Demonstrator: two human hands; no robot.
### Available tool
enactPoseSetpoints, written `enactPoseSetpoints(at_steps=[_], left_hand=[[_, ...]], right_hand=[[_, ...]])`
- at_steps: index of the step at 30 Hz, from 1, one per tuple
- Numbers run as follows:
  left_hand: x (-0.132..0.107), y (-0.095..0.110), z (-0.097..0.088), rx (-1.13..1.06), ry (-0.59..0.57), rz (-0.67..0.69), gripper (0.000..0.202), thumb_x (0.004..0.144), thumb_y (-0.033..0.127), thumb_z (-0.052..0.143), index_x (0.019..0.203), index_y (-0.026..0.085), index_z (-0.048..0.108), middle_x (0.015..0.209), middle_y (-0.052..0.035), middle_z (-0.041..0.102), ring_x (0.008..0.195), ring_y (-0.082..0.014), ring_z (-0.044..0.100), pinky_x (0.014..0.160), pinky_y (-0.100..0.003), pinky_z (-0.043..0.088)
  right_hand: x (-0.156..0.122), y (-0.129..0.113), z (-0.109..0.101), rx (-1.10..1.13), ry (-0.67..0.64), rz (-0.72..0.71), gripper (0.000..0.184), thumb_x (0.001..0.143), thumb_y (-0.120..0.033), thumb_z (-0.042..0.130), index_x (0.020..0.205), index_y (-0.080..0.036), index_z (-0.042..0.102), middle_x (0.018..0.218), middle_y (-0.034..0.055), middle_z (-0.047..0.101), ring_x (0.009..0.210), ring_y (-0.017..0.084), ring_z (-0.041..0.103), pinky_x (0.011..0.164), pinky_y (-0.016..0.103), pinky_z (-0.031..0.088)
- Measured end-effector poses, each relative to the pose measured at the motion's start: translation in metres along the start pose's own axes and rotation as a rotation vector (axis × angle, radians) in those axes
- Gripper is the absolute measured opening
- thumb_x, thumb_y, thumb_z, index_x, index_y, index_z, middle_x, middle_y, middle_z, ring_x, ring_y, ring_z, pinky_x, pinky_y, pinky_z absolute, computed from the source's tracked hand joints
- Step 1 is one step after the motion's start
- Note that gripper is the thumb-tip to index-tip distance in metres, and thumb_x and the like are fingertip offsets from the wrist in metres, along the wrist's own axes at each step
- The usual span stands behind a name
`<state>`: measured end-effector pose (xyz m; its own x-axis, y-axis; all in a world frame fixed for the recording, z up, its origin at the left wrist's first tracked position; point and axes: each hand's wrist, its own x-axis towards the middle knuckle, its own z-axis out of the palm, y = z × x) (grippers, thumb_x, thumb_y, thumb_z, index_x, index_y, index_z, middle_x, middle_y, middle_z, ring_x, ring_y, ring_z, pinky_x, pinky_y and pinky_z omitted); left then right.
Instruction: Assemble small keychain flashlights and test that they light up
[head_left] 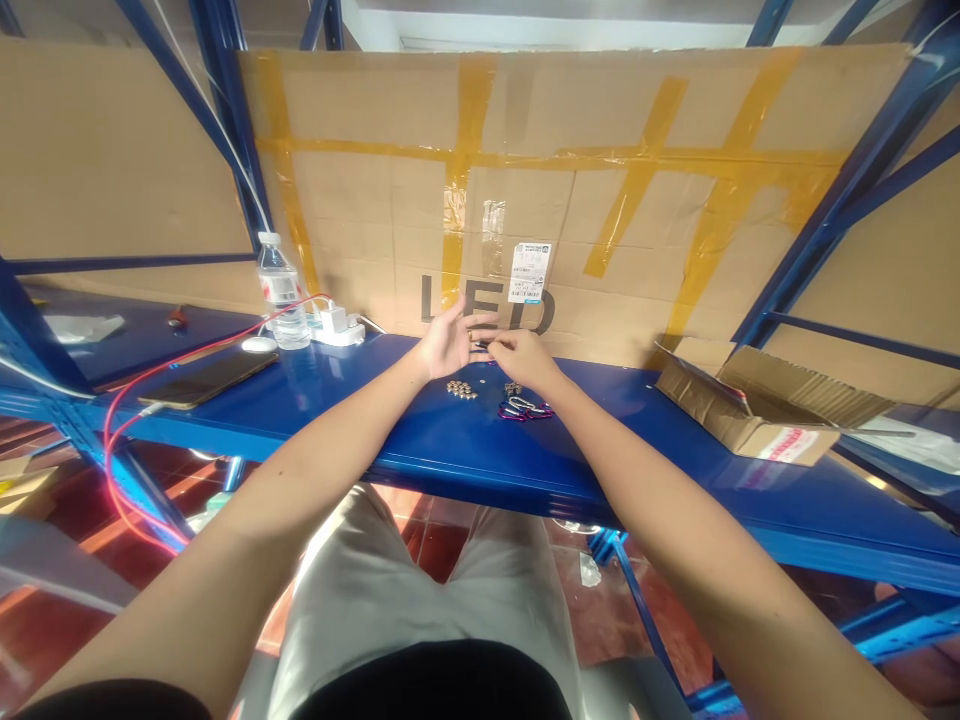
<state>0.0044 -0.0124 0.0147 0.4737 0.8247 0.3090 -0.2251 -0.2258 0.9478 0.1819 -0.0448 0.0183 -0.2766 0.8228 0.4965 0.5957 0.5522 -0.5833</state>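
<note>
My left hand (448,342) is raised just above the blue shelf top (420,450), palm turned inward and fingers spread. Meeting its fingertips, my right hand (523,358) is closed in a pinch; a small dark thing shows at the fingers but is too small to name. Below the left hand lies a cluster of small, shiny, copper-coloured round pieces (461,389). A smaller group of similar metal pieces (513,389) sits under the right hand. Touching or close to that group is a heap of carabiners (524,408), silver and pink-purple.
An open cardboard box (780,420) stands at the right. On the left are a water bottle (283,300), a white charger on a power strip (337,328), a phone (214,380) and a red cable (112,440). A large cardboard sheet (360,220) closes off the back.
</note>
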Motion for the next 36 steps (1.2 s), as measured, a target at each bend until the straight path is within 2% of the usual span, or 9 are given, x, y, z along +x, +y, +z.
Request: enactPoseSetpoints(at_steps=[3,5,8,11,14,18,23,30,36], left_hand=[[0.004,-0.005,0.001,0.328,0.138,0.057,0.031,0.090,0.044,0.073,0.099,0.014,0.075,0.092,-0.0109,0.077,0.085,-0.0194,0.071,0.075,-0.030,0.054],[0.006,-0.008,0.002,0.491,0.140,0.076,0.015,0.089,0.028,0.074,0.089,0.013,0.074,0.077,-0.0068,0.073,0.072,-0.0151,0.068,0.066,-0.027,0.050],[0.007,-0.010,0.001,0.578,0.092,0.090,0.009,0.090,0.020,0.071,0.086,0.013,0.074,0.069,-0.0042,0.071,0.064,-0.0130,0.066,0.058,-0.025,0.045],[0.006,-0.009,-0.003,0.594,0.101,0.125,0.006,0.089,0.018,0.071,0.089,0.013,0.074,0.068,-0.0033,0.071,0.062,-0.0127,0.064,0.060,-0.026,0.047],[0.006,-0.009,-0.010,0.622,0.130,0.142,0.004,0.087,0.017,0.072,0.088,0.013,0.073,0.067,-0.0030,0.070,0.062,-0.0132,0.063,0.065,-0.029,0.050],[0.007,-0.012,-0.016,0.699,0.153,0.126,0.005,0.085,0.019,0.073,0.086,0.015,0.072,0.070,-0.0039,0.070,0.064,-0.0150,0.062,0.071,-0.033,0.052],[0.009,-0.018,-0.022,0.904,0.183,0.091,0.005,0.084,0.021,0.071,0.083,0.016,0.071,0.077,-0.0040,0.071,0.071,-0.0178,0.063,0.076,-0.034,0.052],[0.008,-0.025,-0.026,1.182,0.176,-0.067,0.009,0.084,0.027,0.072,0.090,0.021,0.076,0.089,-0.0052,0.075,0.081,-0.0220,0.067,0.081,-0.035,0.053],[0.007,-0.026,-0.026,1.282,0.201,-0.126,0.014,0.080,0.031,0.078,0.091,0.024,0.081,0.091,-0.0060,0.075,0.088,-0.0253,0.068,0.086,-0.036,0.053]], right_hand=[[0.004,0.010,-0.004,-0.026,-0.002,0.045,0.022,0.083,-0.025,0.052,0.065,-0.018,0.062,0.065,0.0011,0.060,0.064,0.015,0.050,0.061,0.029,0.035],[0.005,0.017,-0.005,-0.018,-0.037,0.062,0.020,0.083,-0.025,0.052,0.065,-0.019,0.059,0.065,0.0004,0.058,0.065,0.015,0.050,0.060,0.029,0.033],[0.006,0.024,-0.006,-0.005,-0.058,0.077,0.016,0.083,-0.026,0.055,0.071,-0.018,0.061,0.070,0.0008,0.062,0.067,0.015,0.053,0.061,0.028,0.035],[0.008,0.029,-0.004,0.026,-0.060,0.099,0.009,0.083,-0.019,0.059,0.087,-0.017,0.067,0.079,0.0022,0.068,0.066,0.015,0.057,0.061,0.027,0.040],[0.011,0.035,-0.003,0.098,-0.091,0.165,0.017,0.084,-0.010,0.060,0.099,-0.016,0.067,0.082,0.0034,0.071,0.064,0.014,0.060,0.059,0.025,0.045],[0.014,0.046,-0.005,0.179,-0.108,0.219,0.016,0.089,-0.004,0.057,0.098,-0.014,0.067,0.077,0.0044,0.071,0.062,0.013,0.062,0.060,0.024,0.051],[0.017,0.062,-0.008,0.177,-0.086,0.223,0.017,0.091,-0.006,0.060,0.094,-0.012,0.075,0.077,0.0069,0.075,0.065,0.014,0.065,0.068,0.028,0.055],[0.016,0.078,-0.005,0.050,-0.110,0.182,0.016,0.084,-0.007,0.070,0.090,-0.015,0.083,0.095,0.0086,0.082,0.086,0.019,0.073,0.089,0.033,0.057],[0.013,0.077,-0.004,-0.058,-0.157,0.227,0.021,0.085,-0.008,0.071,0.096,-0.017,0.086,0.101,0.0086,0.083,0.091,0.022,0.074,0.091,0.033,0.056]])
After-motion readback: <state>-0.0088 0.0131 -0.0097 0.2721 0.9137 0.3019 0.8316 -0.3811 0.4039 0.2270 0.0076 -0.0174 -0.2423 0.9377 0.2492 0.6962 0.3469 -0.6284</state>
